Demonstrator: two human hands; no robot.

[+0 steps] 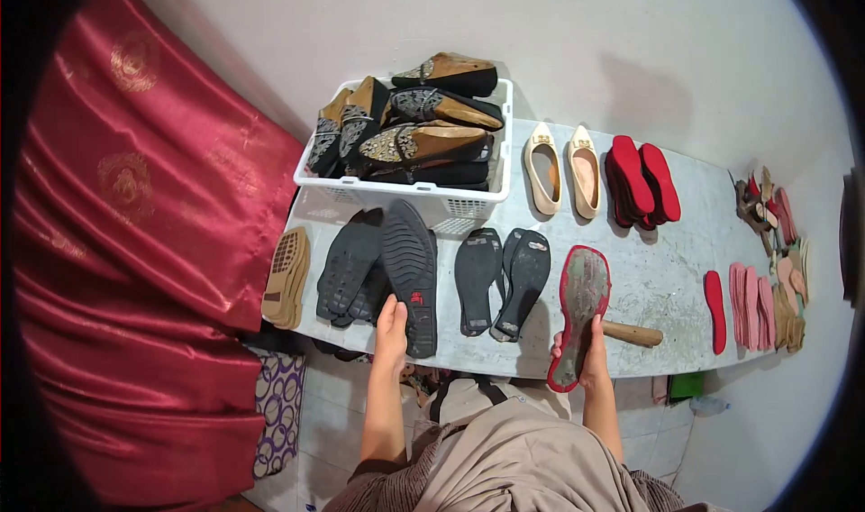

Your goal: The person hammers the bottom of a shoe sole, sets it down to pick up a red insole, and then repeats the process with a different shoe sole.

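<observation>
My left hand (389, 333) is closed on the heel part of a black shoe sole (407, 251), which is held upright with its ridged tread and a small red mark towards me. My right hand (594, 357) grips a red-edged insole (584, 287) by its narrow lower part, its worn grey face showing. Behind that insole a wooden handle (633, 333) lies on the table; its other end is hidden. A pile of black soles (347, 264) lies to the left of the held sole. Between my hands rest several more black soles (478, 282).
A white basket (405, 196) holds black embellished shoes on wooden lasts. Behind my right hand stand cream flats (542, 174) and stacked red insoles (631, 183). Pink insoles (744, 305) and one red insole (714, 312) lie right. Tan soles (286, 278) and a red curtain (153, 242) are left.
</observation>
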